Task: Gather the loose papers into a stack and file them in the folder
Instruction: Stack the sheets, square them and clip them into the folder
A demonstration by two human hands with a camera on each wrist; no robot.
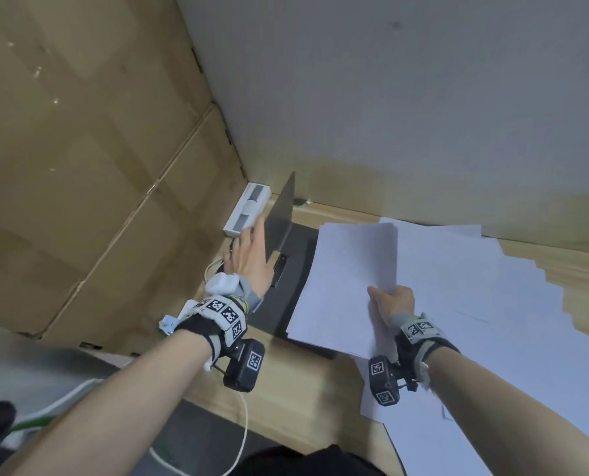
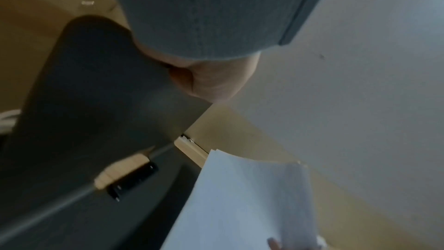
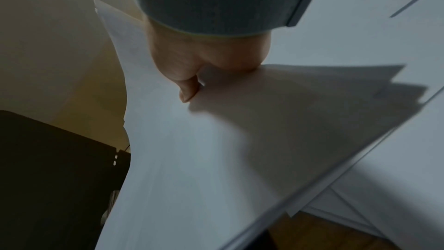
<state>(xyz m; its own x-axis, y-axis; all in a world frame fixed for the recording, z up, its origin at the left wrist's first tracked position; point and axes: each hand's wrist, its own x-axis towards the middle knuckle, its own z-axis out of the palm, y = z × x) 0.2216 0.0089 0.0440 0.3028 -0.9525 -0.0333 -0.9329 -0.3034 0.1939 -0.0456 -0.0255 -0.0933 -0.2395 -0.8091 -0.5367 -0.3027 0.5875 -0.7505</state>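
left hand (image 1: pixel 250 255) props folder (image 1: pixel 286 297) cover upright, fingers straight, probably flat; right hand (image 1: pixel 391 302) pinches paper stack (image 1: pixel 348 280) over it.

We cannot see the left hand's (image 1: pixel 248 255) fingertips: the raised cover (image 1: pixel 281 214) hides them, and in the left wrist view a grey cuff covers most of the palm. The right hand's (image 1: pixel 391 302) fingers lie under the stack (image 1: pixel 348 286), only the thumb (image 3: pixel 188 90) showing. Beneath the stack, part of the folder (image 1: pixel 286 304) is hidden. Past the right fingers, the loose sheets (image 1: pixel 526 321) run off the head view's edge. Both wrist views are blurred.
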